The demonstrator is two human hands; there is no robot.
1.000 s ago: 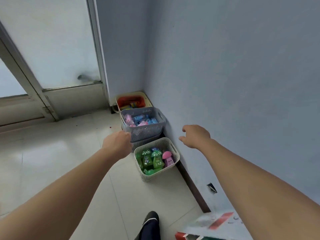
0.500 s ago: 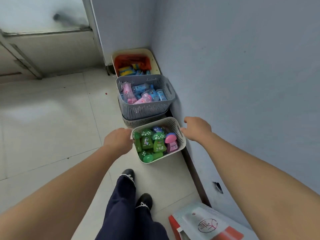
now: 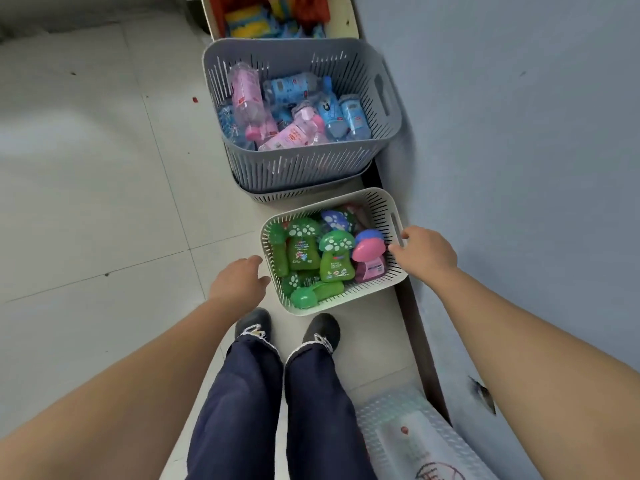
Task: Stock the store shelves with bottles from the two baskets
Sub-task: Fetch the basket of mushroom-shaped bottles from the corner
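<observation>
- Our right hand [image 3: 427,256] sits at the right rim of the white basket [image 3: 377,288], fingers loosely spread, fingertips at the slotted handle cut-out. Whether they've gripped it, we can't tell.
- Our left hand [image 3: 239,284] is just beside the basket's left wall, fingers apart, holding nothing.
- White basket: slatted plastic, rounded corners, on the tiled floor [image 3: 97,188] near the wall [image 3: 519,133].
- Inside it: glossy green mushroom-cap bottles [image 3: 303,245], one pink-capped bottle [image 3: 369,258], heaped loosely.
- Beyond it: grey slatted basket [image 3: 298,168], nested in a second grey one, holding pink and blue cylindrical bottles [image 3: 296,109] lying jumbled.
- Our dark shoes [image 3: 252,322] are just short of the white basket.
</observation>
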